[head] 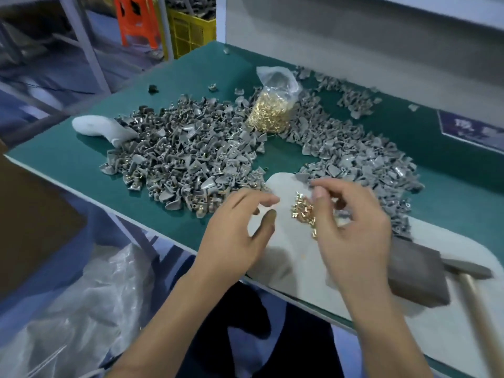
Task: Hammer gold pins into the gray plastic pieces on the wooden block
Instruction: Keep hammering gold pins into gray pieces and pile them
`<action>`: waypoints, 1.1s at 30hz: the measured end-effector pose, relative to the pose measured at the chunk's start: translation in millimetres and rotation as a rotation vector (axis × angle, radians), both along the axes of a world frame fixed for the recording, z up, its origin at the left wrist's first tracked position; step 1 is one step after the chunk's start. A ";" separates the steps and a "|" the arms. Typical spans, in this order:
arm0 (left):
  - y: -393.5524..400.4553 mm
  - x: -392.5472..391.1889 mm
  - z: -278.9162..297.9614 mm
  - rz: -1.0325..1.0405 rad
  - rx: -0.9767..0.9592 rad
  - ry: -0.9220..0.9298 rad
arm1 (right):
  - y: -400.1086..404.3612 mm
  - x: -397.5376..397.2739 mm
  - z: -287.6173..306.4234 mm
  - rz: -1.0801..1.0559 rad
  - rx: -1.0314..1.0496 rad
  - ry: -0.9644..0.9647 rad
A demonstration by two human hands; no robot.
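A small heap of loose gold pins (301, 211) lies on a white cloth (283, 249) at the table's near edge. My right hand (354, 225) hovers over the pins with curled fingers and its thumb pointing down at them; blur hides whether it pinches one. My left hand (237, 227) hangs just left of the pins, its fingers relaxed and spread, holding nothing. Gray plastic pieces (191, 154) lie heaped on the green table, with a second heap of gray pieces (368, 165) to the right. The dark wooden block (414, 271) sits right of my right hand, next to a hammer (463, 271).
A clear bag of gold pins (272, 110) stands between the two heaps. A white lump (101, 126) lies at the table's left end. The green table (81, 159) drops off at its near edge, with clear plastic sheeting (81, 309) below. A gray wall panel (354, 36) backs the table.
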State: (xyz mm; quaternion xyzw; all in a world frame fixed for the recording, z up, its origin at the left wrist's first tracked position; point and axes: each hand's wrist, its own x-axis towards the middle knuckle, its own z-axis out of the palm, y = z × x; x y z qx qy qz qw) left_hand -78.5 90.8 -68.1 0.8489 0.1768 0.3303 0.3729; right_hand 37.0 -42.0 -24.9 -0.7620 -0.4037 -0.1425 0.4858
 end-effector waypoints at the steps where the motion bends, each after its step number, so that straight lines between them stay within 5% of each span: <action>1: -4.5 8.6 1.6 -0.040 -0.037 0.014 | -12.8 15.8 8.7 -0.015 -0.071 0.010; 7: -22.7 58.1 1.0 -0.153 -0.015 0.112 | -76.9 71.7 -5.8 -0.264 -0.457 0.019; 17: 4.9 130.5 -0.6 0.094 0.331 0.452 | -84.3 71.7 -23.4 -0.293 -0.444 0.036; 33: -4.1 124.6 -6.5 -0.057 0.125 0.075 | -85.5 69.9 -21.8 -0.285 -0.419 0.075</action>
